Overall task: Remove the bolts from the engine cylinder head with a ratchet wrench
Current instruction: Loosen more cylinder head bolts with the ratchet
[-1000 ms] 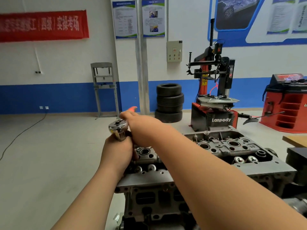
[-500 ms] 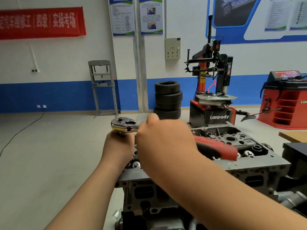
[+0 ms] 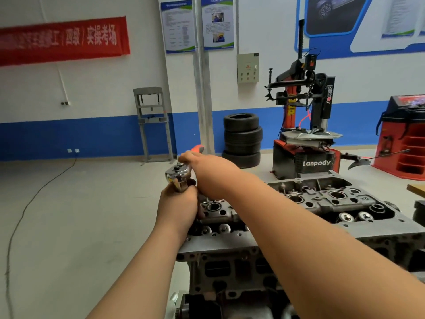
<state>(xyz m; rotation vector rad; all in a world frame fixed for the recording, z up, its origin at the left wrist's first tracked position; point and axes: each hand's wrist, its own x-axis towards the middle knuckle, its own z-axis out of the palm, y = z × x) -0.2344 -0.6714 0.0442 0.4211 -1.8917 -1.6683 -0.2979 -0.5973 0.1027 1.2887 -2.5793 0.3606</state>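
Left of the cylinder head (image 3: 326, 199) lay open floor (image 3: 80, 215); beyond it stood stacked tires (image 3: 242, 139) and a tire changer (image 3: 305, 143).

Far wall: red banner (image 3: 62, 40) left, grey press frame (image 3: 153, 123) mid, tyre stack (image 3: 242, 139) w/ Lanpody tyre changer (image 3: 305, 143) just right; red wheel balancer (image 3: 408, 143) far right.

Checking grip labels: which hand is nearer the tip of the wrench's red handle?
Right. The right hand grips the wrench's red handle, whose tip pokes past its fingers; the left hand grips under the chrome ratchet head at the other end.
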